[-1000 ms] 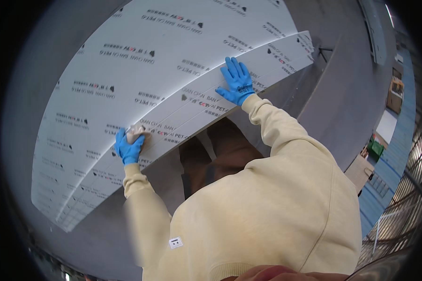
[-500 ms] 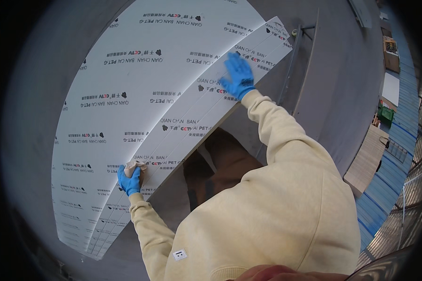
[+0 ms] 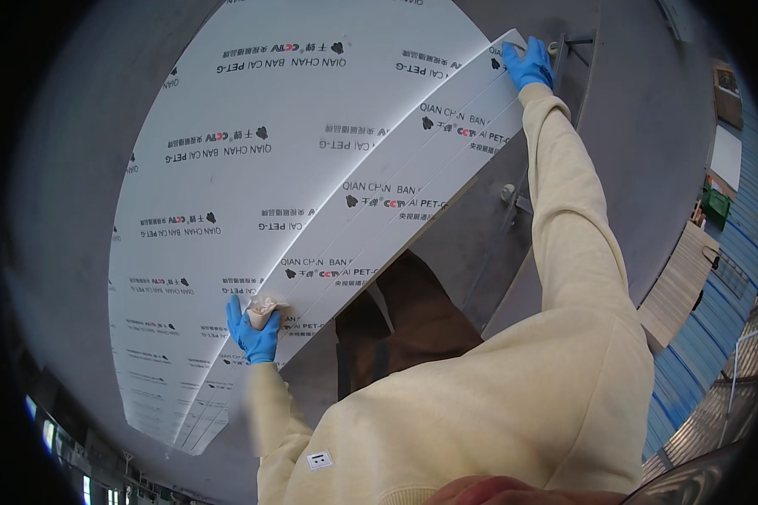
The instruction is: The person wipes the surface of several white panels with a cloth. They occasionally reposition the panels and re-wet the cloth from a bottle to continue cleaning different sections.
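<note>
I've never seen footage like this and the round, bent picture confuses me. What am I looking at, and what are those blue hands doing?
A wide fisheye camera worn on a person's head took this, so straight edges curve. No machine: a person in a cream sweatshirt wears blue gloves. The left hand presses a small crumpled cloth against a narrow white panel with dark print. The right hand grips that panel's far top corner. It lies over a larger white printed sheet, which leans on a grey wall.

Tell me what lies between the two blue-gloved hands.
In the head view, only the narrow white printed panel strip runs between the left hand, which holds a crumpled cloth, and the right hand.
</note>
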`<action>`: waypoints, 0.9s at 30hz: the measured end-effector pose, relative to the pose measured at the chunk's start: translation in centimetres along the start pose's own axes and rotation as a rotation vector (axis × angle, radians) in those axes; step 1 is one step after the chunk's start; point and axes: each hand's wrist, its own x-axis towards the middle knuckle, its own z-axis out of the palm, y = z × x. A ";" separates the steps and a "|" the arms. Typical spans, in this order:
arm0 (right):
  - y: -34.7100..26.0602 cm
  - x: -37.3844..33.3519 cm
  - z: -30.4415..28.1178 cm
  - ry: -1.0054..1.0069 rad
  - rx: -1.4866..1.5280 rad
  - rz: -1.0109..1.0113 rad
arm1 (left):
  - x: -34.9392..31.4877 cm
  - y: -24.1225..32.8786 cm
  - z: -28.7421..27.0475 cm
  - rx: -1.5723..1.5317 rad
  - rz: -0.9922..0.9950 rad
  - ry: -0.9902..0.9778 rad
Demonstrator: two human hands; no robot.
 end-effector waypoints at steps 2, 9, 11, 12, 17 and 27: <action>0.0 0.9 0.6 -0.119 0.019 0.060 | 0.9 1.1 0.6 -0.069 -0.045 -0.040; -1.0 1.0 0.5 -0.088 -0.013 0.121 | 1.1 1.0 1.4 -0.159 -0.134 -0.061; -0.8 0.7 0.6 -0.092 -0.004 0.116 | 1.2 1.0 1.4 -0.162 -0.146 -0.071; -0.6 0.4 0.7 -0.098 0.010 0.114 | 1.2 1.4 1.4 -0.167 -0.153 -0.072; -2.2 -1.3 0.2 -0.098 0.033 0.113 | 0.9 0.8 1.2 -0.198 -0.154 -0.095; -4.3 -3.0 -0.9 -0.073 -0.039 0.119 | 0.9 0.8 1.5 -0.122 -0.086 -0.105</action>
